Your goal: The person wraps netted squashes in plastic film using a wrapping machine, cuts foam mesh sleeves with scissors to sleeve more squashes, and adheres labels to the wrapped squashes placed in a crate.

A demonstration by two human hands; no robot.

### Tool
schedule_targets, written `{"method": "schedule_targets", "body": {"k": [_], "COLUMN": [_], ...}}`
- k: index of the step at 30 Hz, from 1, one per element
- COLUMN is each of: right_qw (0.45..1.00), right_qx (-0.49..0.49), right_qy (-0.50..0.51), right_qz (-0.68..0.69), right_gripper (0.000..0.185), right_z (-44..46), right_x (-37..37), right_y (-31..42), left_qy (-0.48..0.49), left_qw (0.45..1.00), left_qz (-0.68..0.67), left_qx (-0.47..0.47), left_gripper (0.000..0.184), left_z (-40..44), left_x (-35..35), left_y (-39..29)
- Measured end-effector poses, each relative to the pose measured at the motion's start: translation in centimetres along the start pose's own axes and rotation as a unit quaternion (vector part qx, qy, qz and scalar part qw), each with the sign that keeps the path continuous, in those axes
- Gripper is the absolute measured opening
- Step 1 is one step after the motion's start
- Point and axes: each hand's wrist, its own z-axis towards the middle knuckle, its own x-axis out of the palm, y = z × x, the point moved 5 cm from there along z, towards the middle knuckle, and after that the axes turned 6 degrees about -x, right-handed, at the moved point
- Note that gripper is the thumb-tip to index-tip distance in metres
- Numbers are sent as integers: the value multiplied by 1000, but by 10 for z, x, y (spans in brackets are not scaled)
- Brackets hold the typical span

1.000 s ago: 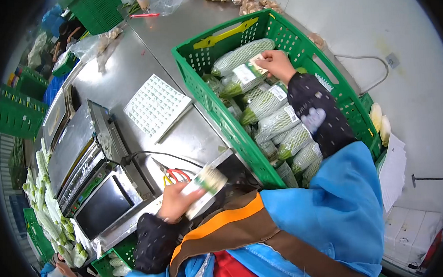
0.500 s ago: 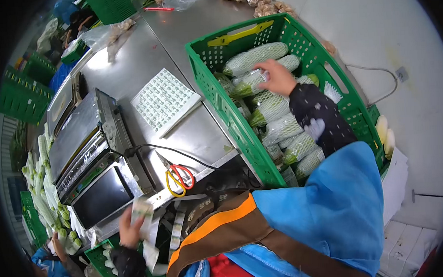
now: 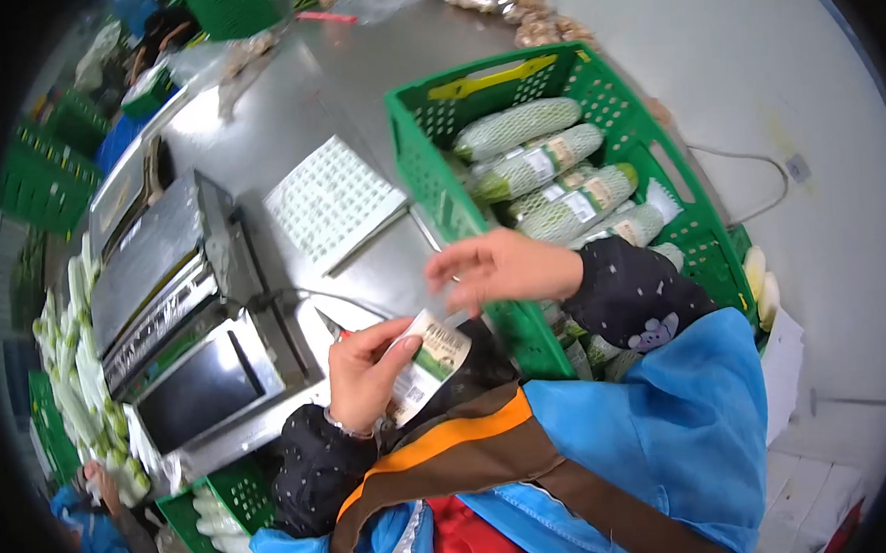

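My left hand (image 3: 366, 371) pinches a printed paper label (image 3: 431, 359) between thumb and fingers, just in front of my body. Close by, to the upper right of the label, my right hand (image 3: 503, 266) hovers over the near edge of the green crate (image 3: 445, 204). Its fingers are apart and nothing shows in them. In the crate lie several long pale radishes (image 3: 526, 168) with green ends, wrapped in white foam netting. Some of them carry labels like the one in my hand. My right forearm hides part of the crate's contents.
A weighing scale with a dark screen (image 3: 196, 378) stands on the steel table (image 3: 298, 89) at left. Beside it lies a sheet of small printed stickers (image 3: 334, 204). Bagged goods (image 3: 540, 21) lie at the back. Another person's hand (image 3: 98, 482) is at lower left, near a pile of pale vegetables (image 3: 78, 376).
My right hand has left the radishes and come toward the label. My left hand has brought the label up and right from beside the scale, now covering most of the scissors.
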Motion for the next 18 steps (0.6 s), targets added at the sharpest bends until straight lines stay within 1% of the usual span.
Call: {"method": "schedule_targets", "body": {"k": [1, 2, 4, 5, 6, 7, 8, 9, 10, 12, 14, 15, 16, 18], "right_qw": [999, 998, 998, 998, 998, 997, 997, 995, 992, 981, 936, 870, 777, 695], "right_qx": [-3, 16, 34, 34, 33, 31, 18, 4, -8, -49, -107, -120, -130, -20], "right_qy": [49, 66, 29, 35, 38, 38, 17, -5, -29, -145, -292, -349, -393, -372], "right_qz": [-5, -9, -34, -40, -46, -55, -78, -101, -125, -117, -167, -326, -473, -615], "right_gripper": [34, 33, 28, 27, 25, 24, 22, 19, 17, 11, 18, 25, 32, 39], "right_z": [1, 0, -2, -2, -3, -5, -4, 1, 7, 29, 58, 71, 78, 91], "right_x": [13, 21, 28, 28, 28, 26, 15, -4, -27, -109, -213, -259, -291, -339], "right_y": [-14, -19, -14, -16, -16, -13, -9, -5, -2, 9, 17, 21, 17, -29], "left_qy": [20, 30, 42, 10, -16, -40, -61, -69, -60, -31, 34, 40, 44, 21], "left_qw": [1000, 999, 997, 998, 999, 997, 992, 995, 998, 983, 969, 973, 970, 964], "left_qz": [6, -26, -61, -62, -8, 47, 101, 51, 21, 183, 241, 193, 143, 188], "left_qx": [-18, -21, -24, -26, -35, -41, -42, -48, -24, 13, -51, -121, -191, -186], "left_gripper": [24, 23, 21, 10, 8, 11, 16, 28, 21, 18, 19, 18, 18, 14], "left_z": [-1, 0, -1, 1, -1, 0, 2, 3, 1, -6, -13, -18, -26, -39], "left_x": [-2, 1, 1, 3, 0, -4, -6, -9, -7, -10, -23, -28, -34, -66], "left_y": [1, 0, 2, 1, 2, 3, 2, 8, 6, 0, 17, 23, 30, 49]}}
